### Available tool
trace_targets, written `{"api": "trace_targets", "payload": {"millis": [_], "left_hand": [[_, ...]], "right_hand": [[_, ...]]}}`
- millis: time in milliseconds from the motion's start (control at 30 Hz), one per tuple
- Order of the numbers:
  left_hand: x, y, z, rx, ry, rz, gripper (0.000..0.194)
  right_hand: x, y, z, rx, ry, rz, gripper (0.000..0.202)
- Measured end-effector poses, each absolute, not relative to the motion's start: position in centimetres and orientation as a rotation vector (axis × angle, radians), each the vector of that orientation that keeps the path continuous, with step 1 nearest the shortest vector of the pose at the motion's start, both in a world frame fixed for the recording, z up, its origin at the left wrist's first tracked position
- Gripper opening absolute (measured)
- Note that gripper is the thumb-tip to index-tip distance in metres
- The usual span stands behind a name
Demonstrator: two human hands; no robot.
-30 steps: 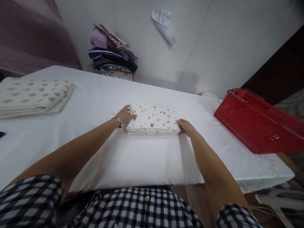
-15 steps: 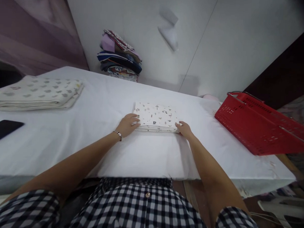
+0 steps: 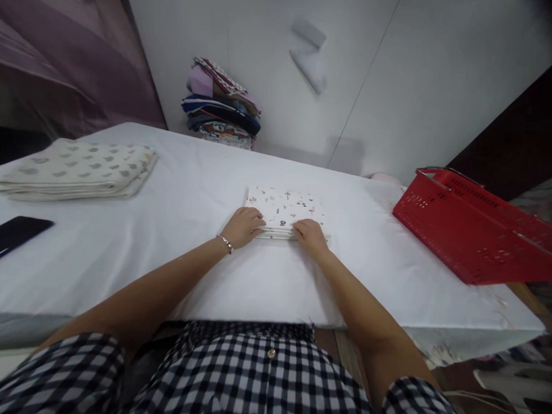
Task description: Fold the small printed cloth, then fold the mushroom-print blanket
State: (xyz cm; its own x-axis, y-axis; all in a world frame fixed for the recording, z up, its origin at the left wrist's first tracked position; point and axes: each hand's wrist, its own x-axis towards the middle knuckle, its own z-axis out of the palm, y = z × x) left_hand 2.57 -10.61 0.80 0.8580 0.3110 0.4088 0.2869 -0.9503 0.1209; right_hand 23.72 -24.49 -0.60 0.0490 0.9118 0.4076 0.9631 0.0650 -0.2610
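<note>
Folded white cloth (image 3: 287, 207) with small dark prints lies flat on the white-covered counter (image 3: 204, 174), between near and far edges. Hands are apart: left hand (image 3: 244, 227) at the cloth's near-left corner, right hand (image 3: 312, 237) on its near edge; fingers touch the layers, cannot tell whether they pinch. Grey-patterned folded cloth (image 3: 85, 170) sits by the counter's left edge, black smartphone (image 3: 15, 237) nearer the front. Red shopping basket (image 3: 474, 232): right edge.

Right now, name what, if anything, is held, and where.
The left hand touches the folded cloth at its near-left corner, the right hand its near edge; whether either grips cannot be told.
</note>
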Motion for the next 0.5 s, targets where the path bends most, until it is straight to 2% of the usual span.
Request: {"api": "trace_targets", "payload": {"millis": [267, 500], "left_hand": [[2.6, -10.7, 0.9, 3.043, 0.427, 0.623, 0.028], [2.7, -11.0, 0.6, 3.044, 0.437, 0.622, 0.027]], "right_hand": [[24.0, -24.2, -1.4, -1.807, -1.829, -0.215, 0.021], [23.6, -24.5, -1.9, -1.807, -1.948, -0.271, 0.022]]}}
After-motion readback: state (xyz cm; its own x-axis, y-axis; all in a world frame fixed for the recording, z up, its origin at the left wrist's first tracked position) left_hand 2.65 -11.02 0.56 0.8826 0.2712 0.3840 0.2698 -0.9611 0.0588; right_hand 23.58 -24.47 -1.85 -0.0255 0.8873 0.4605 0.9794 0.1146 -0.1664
